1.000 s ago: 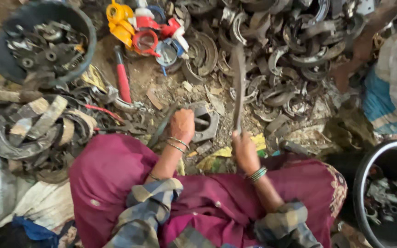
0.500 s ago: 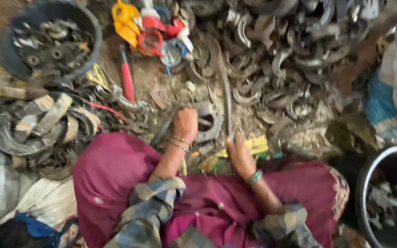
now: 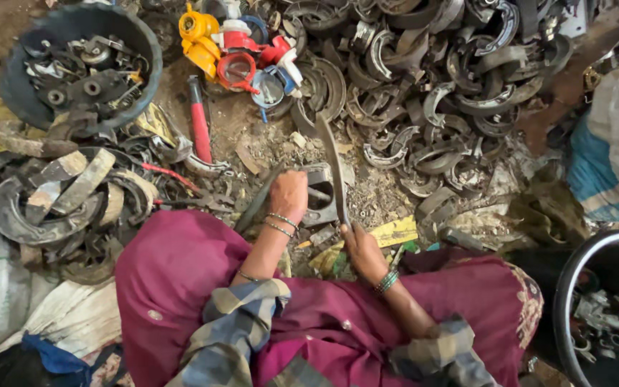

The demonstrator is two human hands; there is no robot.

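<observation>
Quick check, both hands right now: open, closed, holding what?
Left hand: closed on a curved metal piece pressed at the metal block.
Right hand: closed on the handle of a long flat blade.

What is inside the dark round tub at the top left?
The tub holds dark metal parts: round pieces with holes, brackets, small scraps. Its bottom and lower layers are covered by the pile.

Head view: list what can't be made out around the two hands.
- Left hand: the fist hides how it grips the grey metal piece.
- Right hand: it covers the curved blade's handle.
- Black tub: cut off by the right edge.
- Parts in the dark basin: too small to identify.
</observation>
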